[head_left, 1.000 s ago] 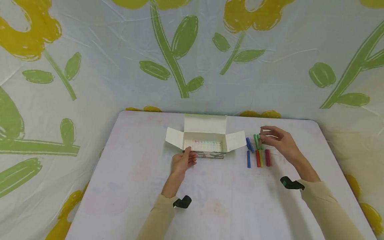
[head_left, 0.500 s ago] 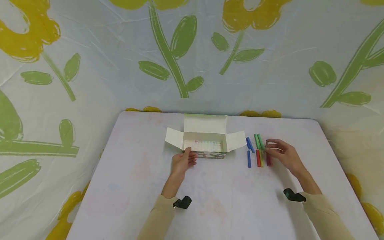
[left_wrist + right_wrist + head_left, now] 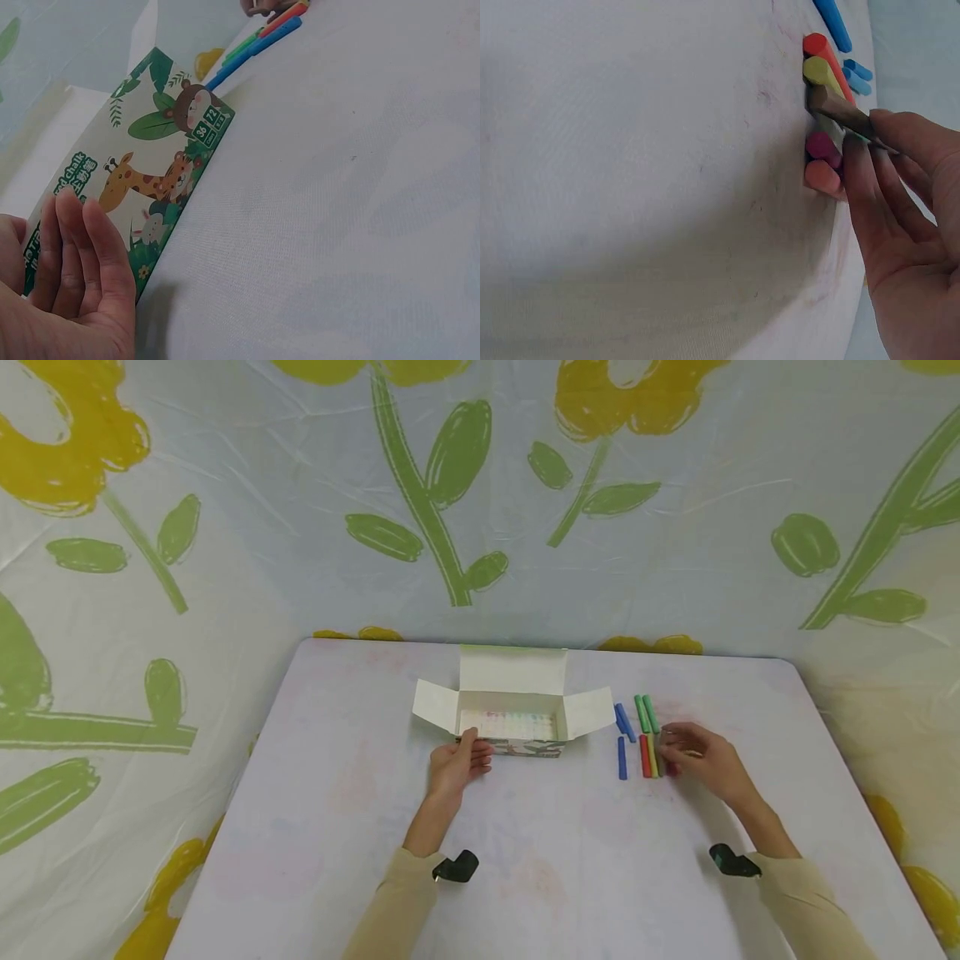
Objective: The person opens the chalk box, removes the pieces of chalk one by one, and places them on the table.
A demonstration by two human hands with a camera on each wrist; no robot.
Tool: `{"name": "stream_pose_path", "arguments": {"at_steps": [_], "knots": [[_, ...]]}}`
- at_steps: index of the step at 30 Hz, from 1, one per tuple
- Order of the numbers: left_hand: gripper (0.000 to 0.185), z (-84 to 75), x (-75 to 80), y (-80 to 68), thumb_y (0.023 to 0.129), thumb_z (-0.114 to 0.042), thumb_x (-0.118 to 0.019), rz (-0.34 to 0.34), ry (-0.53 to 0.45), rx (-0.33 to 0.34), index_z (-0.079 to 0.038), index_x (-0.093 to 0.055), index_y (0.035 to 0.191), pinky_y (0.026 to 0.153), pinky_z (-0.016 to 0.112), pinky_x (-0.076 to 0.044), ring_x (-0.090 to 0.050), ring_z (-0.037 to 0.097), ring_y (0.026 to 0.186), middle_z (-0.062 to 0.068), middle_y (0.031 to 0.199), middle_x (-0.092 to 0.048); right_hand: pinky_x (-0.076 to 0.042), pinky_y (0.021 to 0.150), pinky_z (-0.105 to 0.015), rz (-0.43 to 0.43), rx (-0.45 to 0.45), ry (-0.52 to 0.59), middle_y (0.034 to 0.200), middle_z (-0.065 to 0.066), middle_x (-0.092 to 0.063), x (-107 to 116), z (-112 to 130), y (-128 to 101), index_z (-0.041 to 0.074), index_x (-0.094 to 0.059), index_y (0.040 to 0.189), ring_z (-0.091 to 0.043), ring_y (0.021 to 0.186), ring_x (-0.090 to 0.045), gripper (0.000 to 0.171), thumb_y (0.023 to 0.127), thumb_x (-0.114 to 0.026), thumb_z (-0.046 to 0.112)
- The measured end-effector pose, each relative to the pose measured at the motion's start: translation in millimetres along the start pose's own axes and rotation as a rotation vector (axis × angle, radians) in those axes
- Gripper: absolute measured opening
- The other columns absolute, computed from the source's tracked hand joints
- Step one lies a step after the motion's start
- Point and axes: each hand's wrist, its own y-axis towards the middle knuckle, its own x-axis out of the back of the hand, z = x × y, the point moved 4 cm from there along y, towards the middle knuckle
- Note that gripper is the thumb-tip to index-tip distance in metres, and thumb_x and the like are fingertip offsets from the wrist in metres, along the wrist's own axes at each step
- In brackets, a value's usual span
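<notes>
Brown chalk stick [image 3: 838, 112] pinched between thumb and fingertips of the right hand [image 3: 701, 763], long axis running away from the palm toward the far edge of the table [image 3: 360, 827], near end pointing back at the wrist and low over the cloth. Directly under and just beyond the fingertips, a row of sticks lying parallel to it: red chalk [image 3: 644, 756] and yellow chalk [image 3: 652, 755] on the thumb side, a magenta stick [image 3: 821, 144] and a salmon-pink stick [image 3: 823, 177] on the palm side, partly hidden under the fingers in the head view. Hard to tell whether the brown stick already touches the table or hangs just above the gap in that row. Farther out past the fingertips, two green sticks [image 3: 647, 713] and blue sticks [image 3: 622, 757], all pointing the same way. Well off to the thumb side, the open chalk box [image 3: 514, 720] with its flaps spread, near long face steadied by the left hand [image 3: 458, 765], fingers straight and flat against the printed side, holding nothing. Right hand clearly the nearer one to the row; left hand well apart from it, beside the box.
</notes>
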Motion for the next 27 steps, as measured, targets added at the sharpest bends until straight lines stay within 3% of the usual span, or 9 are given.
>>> {"name": "stream_pose_path", "arguments": {"at_steps": [5, 8, 13, 18, 24, 27], "knots": [[0.037, -1.4, 0.7, -0.8, 0.103, -0.028, -0.063, 0.015, 0.001, 0.003, 0.007, -0.071, 0.093, 0.067, 0.025, -0.061, -0.066, 0.009, 0.067, 0.006, 0.079, -0.073, -0.047, 0.076, -0.003, -0.013, -0.011, -0.07, 0.119, -0.027, -0.065, -4.7, 5.2, 0.8, -0.006, -0.058, 0.134, -0.04, 0.104, -0.065, 0.043, 0.098, -0.072, 0.013], [0.038, -2.1, 0.7, -1.3, 0.103, -0.028, -0.063, 0.019, -0.001, 0.009, 0.008, -0.071, 0.094, 0.067, 0.024, -0.061, -0.066, 0.009, 0.067, 0.006, 0.08, -0.073, -0.047, 0.075, -0.004, -0.013, -0.017, -0.08, 0.122, -0.029, -0.063, -5.9, 6.7, 1.3, -0.008, -0.058, 0.134, -0.045, 0.105, -0.064, 0.042, 0.098, -0.071, 0.009], [0.036, -1.7, 1.3, -1.2, 0.102, -0.029, -0.065, 0.023, -0.007, 0.02, 0.005, -0.071, 0.091, 0.068, 0.024, -0.06, -0.067, 0.01, 0.068, 0.006, 0.08, -0.073, -0.045, 0.078, -0.003, -0.014, -0.027, -0.102, 0.122, -0.026, -0.065, -2.0, 5.6, 2.9, -0.005, -0.06, 0.133, -0.043, 0.109, -0.064, 0.037, 0.102, -0.066, 0.015], [0.043, -1.1, 3.1, -2.0, 0.101, -0.037, -0.066, 0.032, -0.004, 0.05, 0.006, -0.07, 0.096, 0.071, 0.024, -0.061, -0.067, 0.011, 0.072, 0.008, 0.084, -0.073, -0.039, 0.08, 0.002, -0.081, -0.001, -0.122, 0.116, -0.023, -0.069, 8.8, 7.9, 5.0, -0.002, -0.065, 0.127, -0.036, 0.105, -0.064, 0.031, 0.104, -0.063, 0.02], [0.055, -2.7, 4.6, -4.3, 0.096, -0.05, -0.07, 0.05, 0.017, 0.053, 0.005, -0.07, 0.097, 0.071, 0.025, -0.061, -0.067, 0.01, 0.071, 0.007, 0.085, -0.073, -0.039, 0.078, 0.003, -0.139, -0.008, -0.119, 0.117, -0.025, -0.068, 23.5, 10.7, 5.3, -0.002, -0.064, 0.125, -0.038, 0.106, -0.062, 0.034, 0.106, -0.06, 0.026], [0.05, -6.6, 6.6, -5.5, 0.096, -0.044, -0.072, 0.07, 0.067, 0.019, 0.006, -0.072, 0.097, 0.069, 0.024, -0.061, -0.068, 0.01, 0.069, 0.007, 0.084, -0.074, -0.038, 0.078, 0.003, -0.184, -0.042, -0.124, 0.118, -0.023, -0.067, 31.7, 9.5, 4.4, -0.001, -0.064, 0.125, -0.023, 0.105, -0.062, 0.036, 0.106, -0.059, 0.029]]}}
